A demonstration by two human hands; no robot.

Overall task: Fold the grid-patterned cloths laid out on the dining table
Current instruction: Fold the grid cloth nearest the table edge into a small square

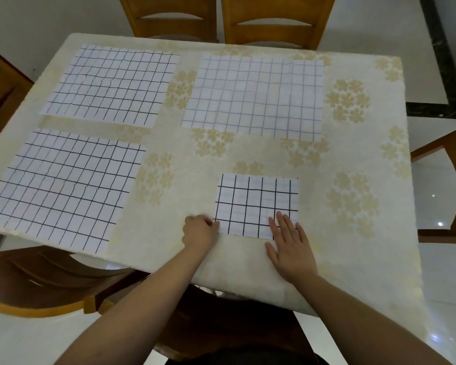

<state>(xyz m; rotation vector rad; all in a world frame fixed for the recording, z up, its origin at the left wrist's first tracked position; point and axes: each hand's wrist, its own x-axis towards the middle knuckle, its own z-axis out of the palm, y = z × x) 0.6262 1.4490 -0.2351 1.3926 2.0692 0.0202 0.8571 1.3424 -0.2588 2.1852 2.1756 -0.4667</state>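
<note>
Head view. The desk (340,159) carries a cream cover with pale flower print; its near edge runs from lower left up to lower right, and the cover hangs over that edge in front of the person.

A folded cloth (257,204) lies near the near edge, right of centre. It is a small rectangle, long axis running left to right, edges roughly square to the desk. Bare cover surrounds it on the left, far and right sides; the widest free strip is to its right.

Three unfolded cloths lie flat. The near-left cloth (61,188) reaches the desk's left edge and its near corner sits just at the near edge. The far-left cloth (111,84) lies beyond it, a narrow gap between them. The far-right cloth (256,96) lies beyond the folded cloth, well apart from it.

The left hand (199,231) has curled fingers pinching the folded cloth's near-left corner. The right hand (291,246) lies flat, fingers straight, pressing the near-right corner.

Wooden chairs (274,19) stand around the desk.
</note>
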